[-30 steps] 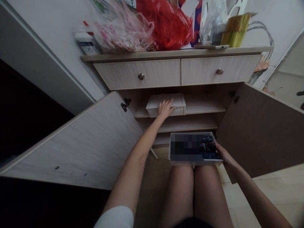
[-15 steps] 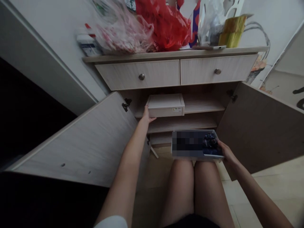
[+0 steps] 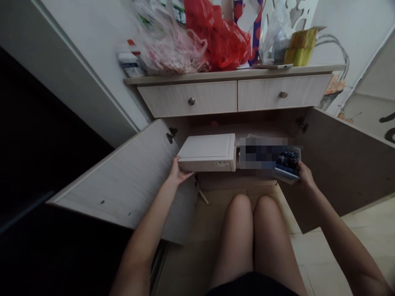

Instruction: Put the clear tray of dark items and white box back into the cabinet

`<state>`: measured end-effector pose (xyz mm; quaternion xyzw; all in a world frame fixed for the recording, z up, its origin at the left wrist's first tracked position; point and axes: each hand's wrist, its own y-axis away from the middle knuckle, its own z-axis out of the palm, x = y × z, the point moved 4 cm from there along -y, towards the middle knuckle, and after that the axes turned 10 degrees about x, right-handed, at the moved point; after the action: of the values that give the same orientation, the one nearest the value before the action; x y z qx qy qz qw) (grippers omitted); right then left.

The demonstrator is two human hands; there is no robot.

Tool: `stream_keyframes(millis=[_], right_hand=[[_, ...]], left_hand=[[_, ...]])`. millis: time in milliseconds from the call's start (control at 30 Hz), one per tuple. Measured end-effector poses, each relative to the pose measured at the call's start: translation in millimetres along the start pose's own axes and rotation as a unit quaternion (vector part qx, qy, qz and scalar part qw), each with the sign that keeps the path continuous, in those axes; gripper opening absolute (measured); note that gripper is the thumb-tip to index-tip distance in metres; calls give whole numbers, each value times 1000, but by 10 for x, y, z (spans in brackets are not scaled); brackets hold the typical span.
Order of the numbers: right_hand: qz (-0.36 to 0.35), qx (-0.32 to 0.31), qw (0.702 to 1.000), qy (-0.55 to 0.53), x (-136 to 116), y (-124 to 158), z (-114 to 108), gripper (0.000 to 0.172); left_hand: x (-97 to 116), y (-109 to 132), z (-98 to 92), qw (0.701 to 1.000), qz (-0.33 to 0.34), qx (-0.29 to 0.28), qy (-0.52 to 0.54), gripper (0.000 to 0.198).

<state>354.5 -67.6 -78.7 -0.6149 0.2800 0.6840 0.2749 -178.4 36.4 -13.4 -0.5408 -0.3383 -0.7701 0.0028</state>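
White box (image 3: pixel 206 153) out of cabinet (image 3: pixel 228 78)

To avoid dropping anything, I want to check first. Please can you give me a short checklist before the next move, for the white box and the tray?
Left hand grip on white rectangular box: ok, fingers under its lower corner.
Right hand grip on shallow white tray: ok, at its near corner.
Dark checked cloth inside tray: ok.
Tray level: not ok, it looks tilted.
Pale wooden left door and right door open: ok.
Gap between box and tray: cannot tell, blur hides it.
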Motion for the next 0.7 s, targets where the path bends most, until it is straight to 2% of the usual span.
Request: stream_keyframes(millis=[133,267,500,700], right_hand=[[-15,33,999,-26,6,-29,196,61],[-36,12,999,-16,-5,-7,261,55],[79,-5,996,-42,-106,53,274,39],[76,-31,997,-5,-200,-21,316,36]], left_hand=[[-80,130,6,1000,15,-10,1,47],[-114,166,43,1000,28,-4,8,47],[-213,123,6,999,6,14,37,49],[-268,143,-25,998,6,24,52,49]])
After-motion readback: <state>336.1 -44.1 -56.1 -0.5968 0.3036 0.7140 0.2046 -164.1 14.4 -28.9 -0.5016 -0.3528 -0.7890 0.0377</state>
